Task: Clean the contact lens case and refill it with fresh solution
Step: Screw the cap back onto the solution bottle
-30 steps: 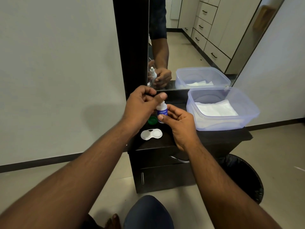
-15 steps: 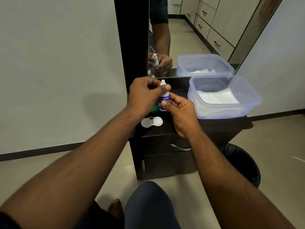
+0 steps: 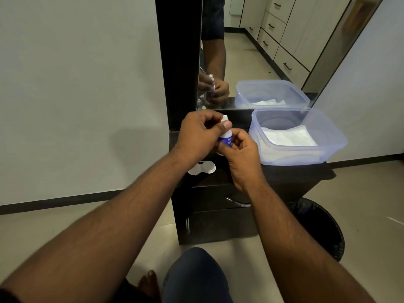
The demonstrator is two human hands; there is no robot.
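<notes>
A small white solution bottle [image 3: 226,136] with a blue label is held upright above the dark cabinet top [image 3: 290,171]. My right hand [image 3: 240,156] grips its body from below. My left hand [image 3: 197,134] pinches the bottle's white cap between thumb and fingers. The white contact lens case [image 3: 202,168] lies open on the cabinet top below my left wrist, partly hidden by it. The green cap seen before is hidden behind my hands.
A clear plastic tub [image 3: 328,136] holding white tissues stands on the right of the cabinet top. A mirror [image 3: 251,51] rises behind it. A black-lined bin [image 3: 321,228] stands on the floor at the right. My knee [image 3: 194,274] is below.
The bottle and both hands have lifted slightly and the view has tilted down. My left hand stays on the cap, and the green cap is now hidden.
</notes>
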